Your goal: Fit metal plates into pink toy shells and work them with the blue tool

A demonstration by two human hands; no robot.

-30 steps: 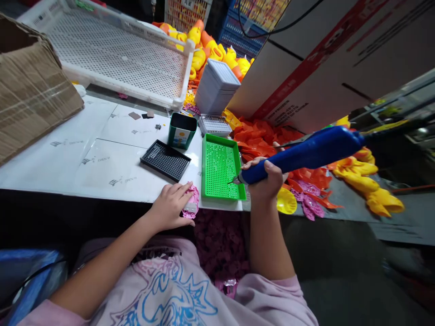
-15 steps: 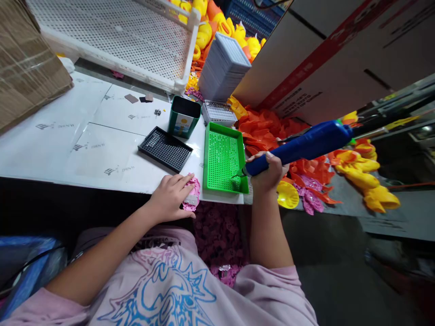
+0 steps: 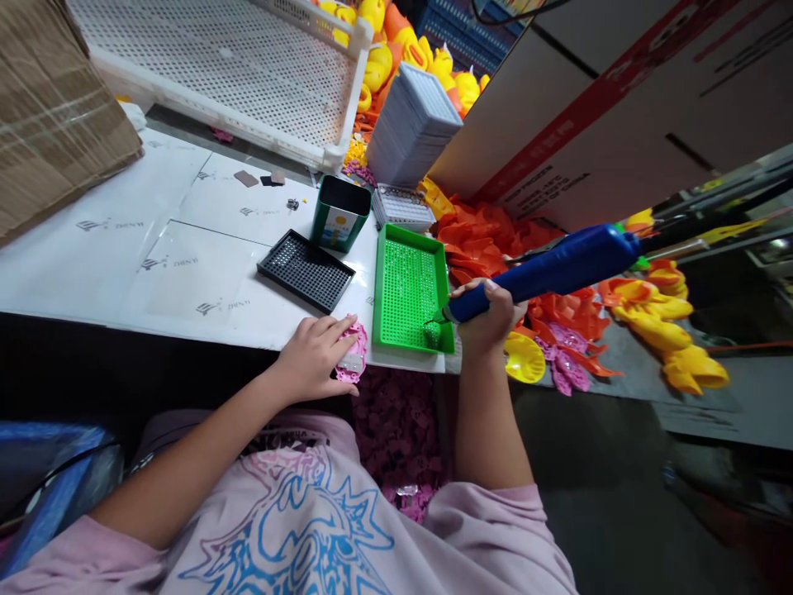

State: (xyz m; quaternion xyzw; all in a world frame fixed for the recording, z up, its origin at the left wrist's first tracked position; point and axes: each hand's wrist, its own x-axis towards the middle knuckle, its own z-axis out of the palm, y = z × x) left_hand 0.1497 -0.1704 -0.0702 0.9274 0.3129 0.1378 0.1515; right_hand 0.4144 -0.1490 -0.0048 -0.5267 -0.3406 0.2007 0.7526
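At the table's front edge my left hand (image 3: 317, 357) grips a pink plastic part (image 3: 352, 354) with a whitish piece on it, fingers over its top and thumb at its near side. My right hand (image 3: 489, 318) is closed around a blue electric screwdriver (image 3: 545, 268), held slanted. The screwdriver's tip reaches into the near right corner of a green perforated tray (image 3: 405, 285), at a small heap of screws (image 3: 432, 334). Left of this tray lies a black perforated tray (image 3: 305, 271), with a dark green tin (image 3: 340, 216) behind it.
A white plastic crate (image 3: 216, 74), a stack of pale trays (image 3: 412, 124) and a cardboard box (image 3: 62, 116) stand at the back and left. Orange parts (image 3: 480, 235) and yellow parts (image 3: 694, 359) lie right. Pink parts (image 3: 400, 438) fill the space below the table edge.
The view has shifted slightly, so the table things sit a little further right. Both hands keep their grips, and the screwdriver tip stays at the screws.
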